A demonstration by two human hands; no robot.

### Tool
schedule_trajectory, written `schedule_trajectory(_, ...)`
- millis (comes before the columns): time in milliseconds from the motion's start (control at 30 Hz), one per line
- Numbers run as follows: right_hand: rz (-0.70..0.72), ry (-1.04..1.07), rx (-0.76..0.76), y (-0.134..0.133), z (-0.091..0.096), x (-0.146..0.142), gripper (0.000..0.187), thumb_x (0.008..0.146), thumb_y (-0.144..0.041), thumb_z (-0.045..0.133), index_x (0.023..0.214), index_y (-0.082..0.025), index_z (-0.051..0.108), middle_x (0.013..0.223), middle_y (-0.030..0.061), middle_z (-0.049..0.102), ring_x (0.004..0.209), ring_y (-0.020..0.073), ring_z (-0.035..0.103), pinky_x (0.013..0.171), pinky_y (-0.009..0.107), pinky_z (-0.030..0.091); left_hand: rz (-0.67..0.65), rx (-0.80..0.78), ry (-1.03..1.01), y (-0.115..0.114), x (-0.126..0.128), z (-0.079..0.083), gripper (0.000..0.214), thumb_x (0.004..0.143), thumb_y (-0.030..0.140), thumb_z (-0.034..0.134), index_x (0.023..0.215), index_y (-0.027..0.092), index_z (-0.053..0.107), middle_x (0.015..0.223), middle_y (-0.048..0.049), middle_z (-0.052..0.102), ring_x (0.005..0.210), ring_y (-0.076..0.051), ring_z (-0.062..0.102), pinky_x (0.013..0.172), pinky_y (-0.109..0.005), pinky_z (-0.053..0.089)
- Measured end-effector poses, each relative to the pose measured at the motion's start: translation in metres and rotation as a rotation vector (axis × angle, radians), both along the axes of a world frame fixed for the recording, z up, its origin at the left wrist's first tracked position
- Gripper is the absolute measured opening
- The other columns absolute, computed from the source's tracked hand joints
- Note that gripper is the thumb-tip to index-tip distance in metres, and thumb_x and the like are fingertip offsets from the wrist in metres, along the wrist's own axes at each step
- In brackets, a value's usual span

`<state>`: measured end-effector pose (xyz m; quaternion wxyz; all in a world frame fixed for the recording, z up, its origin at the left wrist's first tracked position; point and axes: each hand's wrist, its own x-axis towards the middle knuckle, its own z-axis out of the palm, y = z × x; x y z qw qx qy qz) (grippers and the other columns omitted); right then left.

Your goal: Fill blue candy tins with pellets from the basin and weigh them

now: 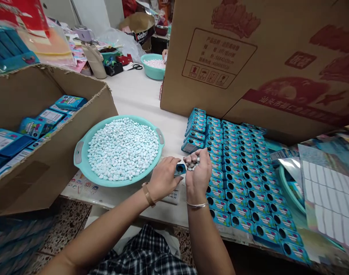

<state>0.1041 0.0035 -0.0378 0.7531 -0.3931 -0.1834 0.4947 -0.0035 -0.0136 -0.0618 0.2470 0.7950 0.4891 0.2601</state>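
Observation:
My left hand (163,177) is closed around a small blue tin (179,169) with a round hole in its top, held over the table's front edge. Right beside it, my right hand (197,172) is cupped palm up and holds a small heap of white candies (192,163). To the left stands a teal basin (81,154) heaped with the same white and pale blue candies (122,148). To the right, several rows of blue tins (237,179) with open round holes cover the table.
A big open cardboard box (62,126) with blue packs stands at the left. A large brown carton (260,57) rises behind the tins. A second teal bowl (153,65), scissors (136,67) and a bottle (91,51) sit at the back. Sticker sheets (329,194) lie at the right.

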Motion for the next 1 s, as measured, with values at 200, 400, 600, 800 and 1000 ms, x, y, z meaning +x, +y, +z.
schedule_trajectory(200, -0.024, -0.103, -0.003, 0.001, -0.007, -0.006, 0.033, 0.088, -0.044, 0.057, 0.067, -0.019, 0.049, 0.055, -0.0083, 0.039, 0.047, 0.0057, 0.042, 0.053, 0.021, 0.042, 0.032, -0.019, -0.053, 0.003, 0.001, -0.009, 0.03, 0.08, 0.022, 0.063, 0.108, 0.02, 0.056, 0.104, -0.0068, 0.062, 0.101, -0.025, 0.057, 0.087, -0.039, 0.048)
schedule_trajectory(400, 0.055, 0.108, -0.045, 0.008, -0.01, 0.007, 0.033, 0.085, -0.047, 0.061, 0.073, -0.019, 0.049, 0.055, -0.0101, 0.038, 0.04, 0.0027, 0.03, 0.037, 0.016, 0.025, 0.039, -0.009, -0.044, 0.006, 0.002, -0.013, 0.031, 0.078, 0.021, 0.065, 0.108, 0.019, 0.057, 0.103, -0.0072, 0.062, 0.1, -0.026, 0.058, 0.087, -0.041, 0.05)
schedule_trajectory(600, 0.183, 0.453, -0.013, -0.002, -0.005, 0.048, 0.026, 0.092, -0.032, 0.054, 0.072, -0.02, 0.044, 0.052, -0.0111, 0.034, 0.036, 0.0034, 0.026, 0.033, 0.016, 0.022, -0.02, 0.032, -0.218, -0.011, -0.027, 0.02, 0.05, 0.076, 0.023, 0.073, 0.122, 0.019, 0.052, 0.118, -0.0095, 0.061, 0.111, -0.025, 0.057, 0.098, -0.042, 0.048)
schedule_trajectory(800, 0.143, 0.519, 0.018, -0.031, 0.0, 0.08, 0.031, 0.1, -0.031, 0.036, 0.073, -0.019, 0.045, 0.054, -0.0088, 0.036, 0.038, 0.0045, 0.029, 0.035, 0.018, 0.025, 0.399, 0.186, -0.461, -0.041, -0.098, 0.062, 0.035, 0.082, 0.021, 0.068, 0.117, 0.023, 0.06, 0.114, -0.0045, 0.061, 0.109, -0.022, 0.06, 0.097, -0.04, 0.052)
schedule_trajectory(1000, 0.134, 0.51, -0.017, -0.036, 0.001, 0.075, 0.031, 0.099, -0.032, 0.039, 0.073, -0.019, 0.046, 0.054, -0.0091, 0.034, 0.037, 0.0042, 0.028, 0.034, 0.017, 0.023, 0.473, 0.086, -0.408, -0.05, -0.115, 0.043, 0.029, 0.083, 0.023, 0.067, 0.111, 0.023, 0.062, 0.112, -0.0038, 0.063, 0.105, -0.022, 0.062, 0.093, -0.038, 0.054)
